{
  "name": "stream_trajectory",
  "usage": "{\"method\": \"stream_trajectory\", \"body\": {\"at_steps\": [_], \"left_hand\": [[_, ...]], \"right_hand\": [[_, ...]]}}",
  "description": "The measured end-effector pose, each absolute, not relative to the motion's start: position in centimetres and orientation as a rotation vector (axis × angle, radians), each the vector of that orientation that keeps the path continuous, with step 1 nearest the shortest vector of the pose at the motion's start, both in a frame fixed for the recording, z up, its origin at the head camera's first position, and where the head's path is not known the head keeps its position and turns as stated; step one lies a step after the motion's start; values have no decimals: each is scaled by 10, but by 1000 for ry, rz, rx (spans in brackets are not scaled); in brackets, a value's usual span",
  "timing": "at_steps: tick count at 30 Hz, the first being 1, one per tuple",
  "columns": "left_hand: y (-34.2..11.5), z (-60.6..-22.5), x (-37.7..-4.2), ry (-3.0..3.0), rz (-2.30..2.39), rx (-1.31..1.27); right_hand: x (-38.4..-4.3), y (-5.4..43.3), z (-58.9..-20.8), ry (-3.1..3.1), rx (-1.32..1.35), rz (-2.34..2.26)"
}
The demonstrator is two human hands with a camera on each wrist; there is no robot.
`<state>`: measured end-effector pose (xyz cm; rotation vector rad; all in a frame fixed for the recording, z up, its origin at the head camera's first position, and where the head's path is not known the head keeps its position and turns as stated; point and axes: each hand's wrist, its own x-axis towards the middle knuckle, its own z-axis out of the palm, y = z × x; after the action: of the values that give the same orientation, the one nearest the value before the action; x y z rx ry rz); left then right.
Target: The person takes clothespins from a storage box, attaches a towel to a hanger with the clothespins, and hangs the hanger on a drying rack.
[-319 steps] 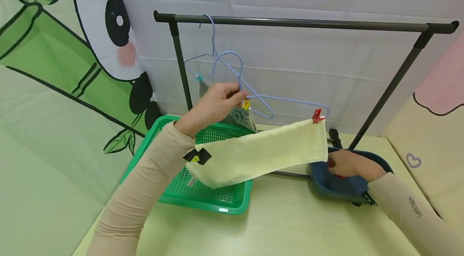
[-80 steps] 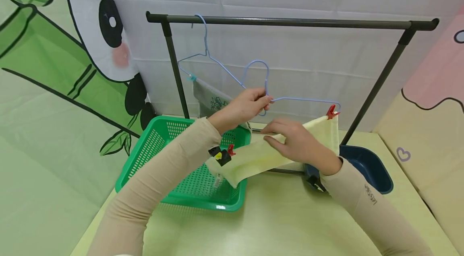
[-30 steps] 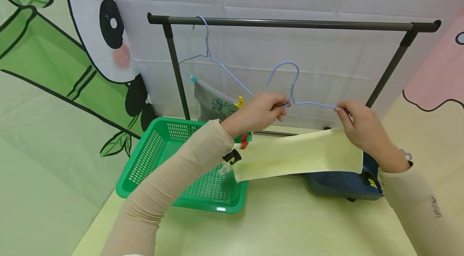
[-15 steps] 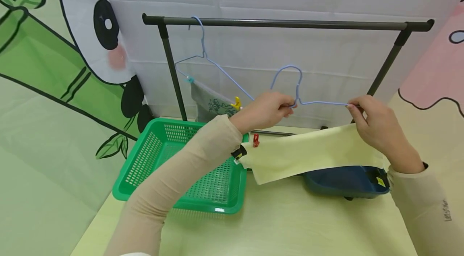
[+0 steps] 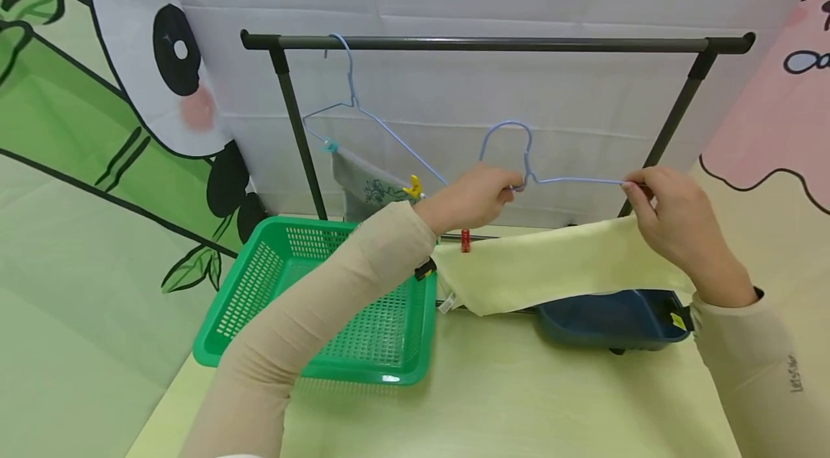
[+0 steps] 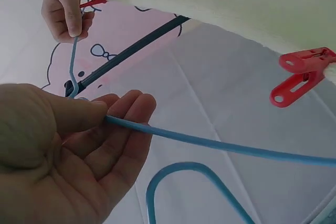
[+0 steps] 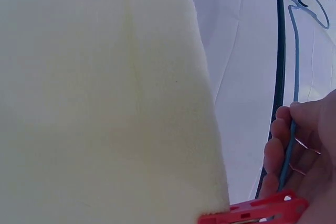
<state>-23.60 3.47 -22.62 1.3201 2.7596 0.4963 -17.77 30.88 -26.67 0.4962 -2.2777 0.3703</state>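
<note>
A light-blue clothes hanger [image 5: 570, 179] is held level between both hands. My left hand [image 5: 476, 195] pinches it beside the hook base, thumb against fingers. My right hand [image 5: 677, 227] pinches its right arm near the end. A pale yellow towel [image 5: 551, 267] hangs lengthwise below the hanger. At its left end sits a red clothespin [image 5: 465, 240], which the left wrist view shows gripping the towel's edge. Another red clothespin [image 7: 257, 211] clips the corner by the right hand, hidden in the head view. The hanger's hook [image 5: 509, 125] points up, off the rail.
A dark garment rack [image 5: 493, 44] spans the back. On its left hangs another blue hanger [image 5: 350, 94] with a grey cloth [image 5: 363, 184] held by teal and yellow clips. A green basket [image 5: 311, 371] stands below left, a dark blue basin [image 5: 609, 321] below right.
The right hand has left the basin and now pinches the hanger's right arm. A second red clothespin has come onto the towel's left end. Hanger and towel have shifted right, away from the hung one.
</note>
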Motion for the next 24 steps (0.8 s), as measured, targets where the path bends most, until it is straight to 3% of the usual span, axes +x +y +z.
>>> {"method": "stream_trajectory", "body": {"at_steps": [24], "left_hand": [[49, -197, -264, 2782, 566, 1320]], "right_hand": [[-177, 311, -251, -2217, 335, 393]]}}
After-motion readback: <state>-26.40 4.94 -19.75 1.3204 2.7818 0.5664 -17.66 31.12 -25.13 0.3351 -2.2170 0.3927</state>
